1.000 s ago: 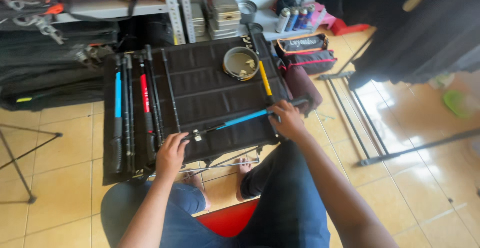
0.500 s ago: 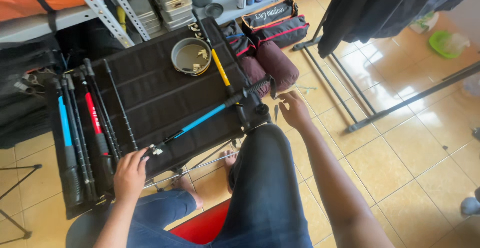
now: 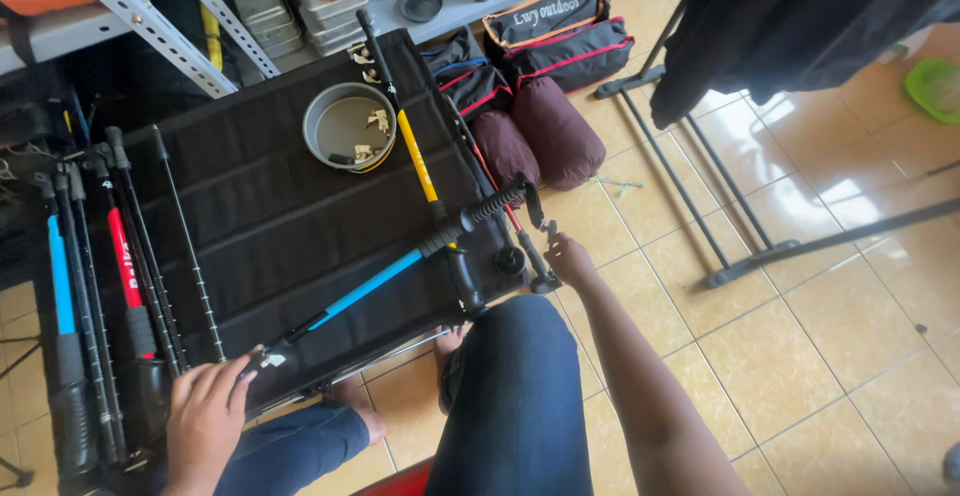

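Your left hand (image 3: 207,418) pinches the narrow tip of a blue-and-black telescopic trekking pole (image 3: 400,268) lying diagonally across the black fabric counter (image 3: 270,206). Your right hand (image 3: 570,259) curls loosely, closed on nothing, just beside the pole's ribbed black grip. You appear to be mid-adjustment; next, that hand would need a firm hold on the grip.

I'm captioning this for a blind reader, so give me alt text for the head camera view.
A seated person's left hand grips the tip end of a blue and black trekking pole lying across a black fabric table, while the right hand touches a black clamp piece at the table's edge. More poles lie at the left, and a round metal pan sits behind.
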